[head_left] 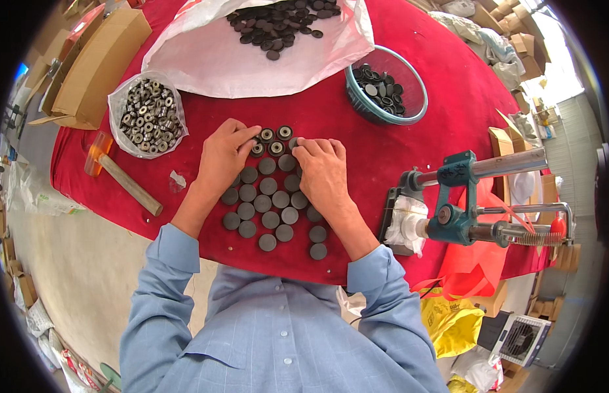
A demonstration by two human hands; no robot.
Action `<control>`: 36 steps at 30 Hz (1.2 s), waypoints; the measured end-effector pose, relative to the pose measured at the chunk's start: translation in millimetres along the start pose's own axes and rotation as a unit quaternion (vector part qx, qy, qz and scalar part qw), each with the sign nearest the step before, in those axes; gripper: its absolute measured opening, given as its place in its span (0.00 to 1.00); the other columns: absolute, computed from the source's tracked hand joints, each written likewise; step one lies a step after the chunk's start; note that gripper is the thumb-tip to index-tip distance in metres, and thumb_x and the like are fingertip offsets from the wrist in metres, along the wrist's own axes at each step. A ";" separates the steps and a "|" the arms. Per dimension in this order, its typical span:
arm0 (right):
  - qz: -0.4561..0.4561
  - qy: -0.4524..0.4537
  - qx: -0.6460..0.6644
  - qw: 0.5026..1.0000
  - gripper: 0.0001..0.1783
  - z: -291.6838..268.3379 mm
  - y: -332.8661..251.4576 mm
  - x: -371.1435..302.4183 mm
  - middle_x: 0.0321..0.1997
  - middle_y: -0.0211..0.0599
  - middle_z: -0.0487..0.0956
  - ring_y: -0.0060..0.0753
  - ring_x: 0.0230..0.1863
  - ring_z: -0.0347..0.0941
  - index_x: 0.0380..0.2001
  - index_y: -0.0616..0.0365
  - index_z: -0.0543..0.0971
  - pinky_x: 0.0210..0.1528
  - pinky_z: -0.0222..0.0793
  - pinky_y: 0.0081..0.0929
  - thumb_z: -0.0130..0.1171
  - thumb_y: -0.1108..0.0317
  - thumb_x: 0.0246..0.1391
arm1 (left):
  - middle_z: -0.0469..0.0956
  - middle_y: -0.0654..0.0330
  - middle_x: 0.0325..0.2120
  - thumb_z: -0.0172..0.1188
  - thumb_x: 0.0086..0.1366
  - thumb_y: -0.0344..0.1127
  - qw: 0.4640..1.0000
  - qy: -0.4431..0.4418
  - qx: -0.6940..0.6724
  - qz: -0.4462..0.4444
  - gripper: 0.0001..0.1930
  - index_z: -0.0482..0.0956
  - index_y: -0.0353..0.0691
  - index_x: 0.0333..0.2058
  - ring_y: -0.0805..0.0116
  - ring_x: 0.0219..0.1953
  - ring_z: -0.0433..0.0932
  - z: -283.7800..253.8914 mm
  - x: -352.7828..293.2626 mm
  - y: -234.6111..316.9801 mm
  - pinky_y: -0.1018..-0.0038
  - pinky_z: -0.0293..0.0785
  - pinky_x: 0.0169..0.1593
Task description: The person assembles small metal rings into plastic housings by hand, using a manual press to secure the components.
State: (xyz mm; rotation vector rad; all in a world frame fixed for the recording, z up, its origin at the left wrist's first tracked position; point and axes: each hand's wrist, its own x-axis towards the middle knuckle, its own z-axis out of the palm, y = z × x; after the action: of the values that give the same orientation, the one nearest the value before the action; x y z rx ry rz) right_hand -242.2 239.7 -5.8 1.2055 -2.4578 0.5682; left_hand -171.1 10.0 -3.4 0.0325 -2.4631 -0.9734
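Red cloth covers the table in a cluttered workroom. A plastic-lined tub brims with metal bearings; a teal basket contains black caps; black discs lie heaped on a white sack. A mallet lies left, an arbor press stands right. Between them, grey-black discs cluster; the right hand pinches one dark disc. The left hand touches the ringed pieces; I cannot tell its grip.

Red-draped table with dark discs, mallet, teal basket, white sack.
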 end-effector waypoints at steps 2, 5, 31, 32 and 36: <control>0.012 0.004 0.018 1.000 0.11 -1.4 4.0 -0.4 0.54 0.34 0.85 0.41 0.57 0.79 0.42 0.55 0.86 0.69 0.66 0.52 0.64 0.74 0.55 | 0.81 0.57 0.37 0.71 0.65 0.26 0.999 0.007 0.024 0.029 0.16 0.88 0.42 0.52 0.56 0.34 0.83 6.1 -3.5 -2.8 0.62 0.81 0.37; 0.040 -0.028 0.038 0.998 0.11 -19.4 8.0 7.5 0.52 0.33 0.87 0.42 0.55 0.82 0.42 0.55 0.88 0.65 0.70 0.47 0.63 0.75 0.58 | 0.80 0.57 0.38 0.72 0.65 0.26 0.994 0.001 0.088 0.065 0.17 0.87 0.42 0.52 0.53 0.34 0.84 8.5 -7.7 -5.4 0.58 0.81 0.36; 0.393 -0.159 -0.047 0.904 0.26 -47.9 186.6 118.2 0.60 0.44 0.87 0.49 0.64 0.82 0.58 0.44 0.87 0.67 0.77 0.44 0.74 0.59 0.54 | 0.75 0.54 0.66 0.61 0.75 0.49 0.928 -0.153 0.320 0.117 0.29 0.75 0.38 0.68 0.55 0.67 0.72 -9.5 -44.8 29.0 0.42 0.66 0.70; 0.391 -0.131 -0.049 0.910 0.22 -46.6 189.8 116.4 0.58 0.45 0.88 0.51 0.61 0.84 0.55 0.45 0.89 0.65 0.78 0.45 0.72 0.62 0.55 | 0.75 0.54 0.66 0.61 0.75 0.49 0.928 -0.153 0.318 0.116 0.29 0.75 0.38 0.68 0.55 0.67 0.72 -8.5 -45.1 30.6 0.42 0.66 0.70; 0.345 -0.059 -0.045 0.936 0.16 -40.8 186.8 111.8 0.54 0.47 0.88 0.55 0.57 0.85 0.50 0.46 0.90 0.63 0.79 0.47 0.71 0.64 0.58 | 0.75 0.54 0.66 0.60 0.76 0.49 0.926 -0.150 0.328 0.109 0.29 0.75 0.38 0.68 0.56 0.67 0.71 -6.4 -47.0 29.4 0.38 0.64 0.70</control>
State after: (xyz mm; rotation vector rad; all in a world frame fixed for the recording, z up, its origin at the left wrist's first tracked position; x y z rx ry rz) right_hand -452.2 289.7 44.2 0.3110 -2.9551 0.5531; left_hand -122.4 37.1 -0.6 -0.1781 -2.8844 -0.0278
